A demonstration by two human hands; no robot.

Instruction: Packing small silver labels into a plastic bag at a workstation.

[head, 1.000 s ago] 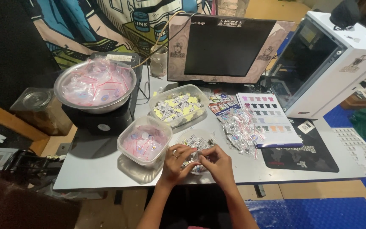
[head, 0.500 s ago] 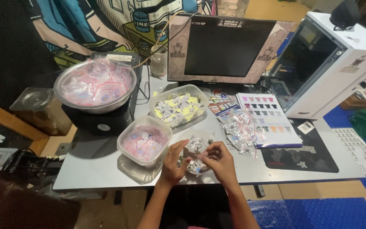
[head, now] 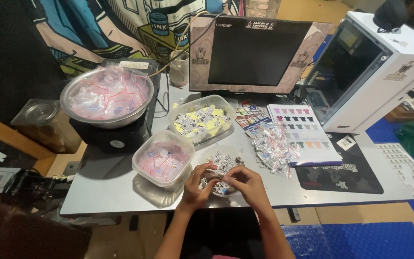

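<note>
At the lower centre of the frame my left hand (head: 198, 184) and right hand (head: 246, 183) met, fingertips pinched on a tiny item too small to identify, over the small round clear container of printed stickers (head: 220, 165). Just left stood a clear plastic tub of pink packets (head: 163, 159).

Grey desk (head: 120, 192), comic-print cloth (head: 101, 33) behind, blue floor mat (head: 360, 242), dim light.
</note>
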